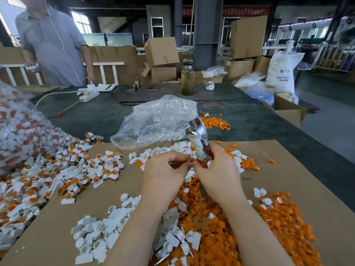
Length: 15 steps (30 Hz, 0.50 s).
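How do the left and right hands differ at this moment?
The right hand wraps round the red handles of a shiny metal hand tool; the left hand holds no tool. The right hand uses a full grip; the left hand pinches thumb to forefinger, what it pinches hidden. Both meet above loose orange and white plastic pieces.

Daylight is streaming through the tall paned windows (82,22) at the far left, bleaching them white, while the far hall is lying dim. Soft light is falling on the near brown cardboard sheet (288,169), casting faint shadows. Glare is flashing off the chrome-headed, red-handled pliers (196,127) and the clear plastic bag (153,121). The wide lens is bending the edges, and the white-and-orange plastic parts (19,150) at the near left are smearing into blur.
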Tool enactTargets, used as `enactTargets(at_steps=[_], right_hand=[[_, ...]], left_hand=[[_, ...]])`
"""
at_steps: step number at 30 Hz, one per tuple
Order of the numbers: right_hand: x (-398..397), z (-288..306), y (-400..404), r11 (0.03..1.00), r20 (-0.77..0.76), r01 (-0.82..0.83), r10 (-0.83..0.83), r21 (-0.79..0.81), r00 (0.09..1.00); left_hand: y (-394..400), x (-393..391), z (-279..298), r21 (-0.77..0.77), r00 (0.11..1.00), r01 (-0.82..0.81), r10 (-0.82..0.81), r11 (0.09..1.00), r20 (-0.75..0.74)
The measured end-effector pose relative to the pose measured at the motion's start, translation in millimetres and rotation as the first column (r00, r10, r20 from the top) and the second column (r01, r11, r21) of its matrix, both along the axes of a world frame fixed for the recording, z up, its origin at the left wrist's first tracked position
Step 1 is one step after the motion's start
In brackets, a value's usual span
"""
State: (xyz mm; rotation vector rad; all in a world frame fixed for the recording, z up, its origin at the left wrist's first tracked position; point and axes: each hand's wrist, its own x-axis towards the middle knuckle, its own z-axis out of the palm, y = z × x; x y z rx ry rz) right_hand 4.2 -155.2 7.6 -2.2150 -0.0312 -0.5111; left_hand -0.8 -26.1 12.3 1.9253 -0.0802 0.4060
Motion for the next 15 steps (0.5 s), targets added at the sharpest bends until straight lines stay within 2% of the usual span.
enactTargets(at_steps=[5,11,15], right_hand=[[0.1,1.7,-2.0,0.989,-0.036,-0.104,0.108,0.110,0.993],[0.4,0.0,-1.0,0.978,-0.031,-0.167,0.172,0.128,0.985],[-1.5,2.7,-4.7,0.950,-0.068,-0.230,0.249,0.211,0.966]], left_hand=[[0.5,2.0,-1.8,-0.092,0.999,-0.040,0.038,0.995,-0.019],[4.1,1.5,-3.9,-0.147,0.995,-0.092,0.085,0.985,-0.054],[6.2,2.7,-2.4,-0.331,0.992,-0.099,0.066,0.938,-0.109]])
